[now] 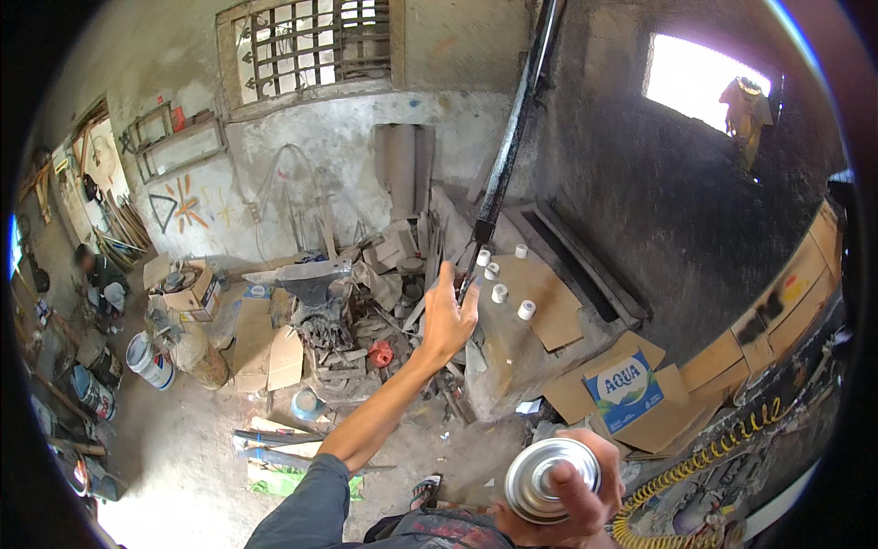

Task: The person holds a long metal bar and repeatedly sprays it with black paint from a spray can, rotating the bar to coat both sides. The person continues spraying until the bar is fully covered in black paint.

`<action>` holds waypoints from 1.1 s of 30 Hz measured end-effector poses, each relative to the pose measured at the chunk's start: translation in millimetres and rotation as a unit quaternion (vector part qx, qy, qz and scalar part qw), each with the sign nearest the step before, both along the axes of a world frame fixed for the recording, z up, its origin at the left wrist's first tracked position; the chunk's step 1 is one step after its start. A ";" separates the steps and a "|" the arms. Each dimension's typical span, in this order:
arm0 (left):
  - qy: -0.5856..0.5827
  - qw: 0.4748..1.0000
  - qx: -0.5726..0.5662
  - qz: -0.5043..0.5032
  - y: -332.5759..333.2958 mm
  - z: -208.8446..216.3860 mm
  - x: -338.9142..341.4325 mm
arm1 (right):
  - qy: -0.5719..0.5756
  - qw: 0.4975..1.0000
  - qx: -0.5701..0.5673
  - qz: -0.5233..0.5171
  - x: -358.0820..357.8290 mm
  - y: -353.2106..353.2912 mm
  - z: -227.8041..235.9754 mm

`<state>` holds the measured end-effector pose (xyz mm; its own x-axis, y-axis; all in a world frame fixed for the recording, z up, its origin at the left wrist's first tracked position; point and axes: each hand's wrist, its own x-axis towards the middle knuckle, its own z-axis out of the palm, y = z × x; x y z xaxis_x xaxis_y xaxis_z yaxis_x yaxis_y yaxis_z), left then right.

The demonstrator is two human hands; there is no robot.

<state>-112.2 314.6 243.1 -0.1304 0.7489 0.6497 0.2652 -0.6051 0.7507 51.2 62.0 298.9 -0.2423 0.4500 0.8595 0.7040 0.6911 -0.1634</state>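
Observation:
My left hand (448, 316) reaches forward, its fingers closed round the thin lower end of a long black blade (514, 137). The blade tilts upward and slightly right, out of the top of the view; its dark surface looks glossy. Low and close to me, my right hand (585, 485) grips a spray can (535, 480), whose silver round top faces up. One finger lies over the middle of that top. Beyond the left hand, several small white cylinders (499, 293) stand on cardboard (540, 284) on a concrete block (512, 375).
A flattened blue-printed cardboard box (626, 389) lies right of the block, near a coiled yellow hose (658, 489). Scrap (338, 334) is heaped left of the block. A white bucket (149, 360) stands farther left. Another person (108, 284) crouches at the far left.

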 end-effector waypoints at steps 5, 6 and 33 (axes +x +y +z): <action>-0.030 0.998 0.049 0.025 0.8 4.6 6.1 | 0.010 0.999 0.034 -0.018 -3.9 8.1 19.0; -0.031 0.999 0.033 0.027 0.4 6.7 7.4 | 0.019 0.999 0.046 -0.024 -5.7 11.5 14.9; 0.021 0.998 -0.061 0.015 8.8 77.2 21.7 | 0.015 0.985 0.168 0.042 27.0 111.3 49.5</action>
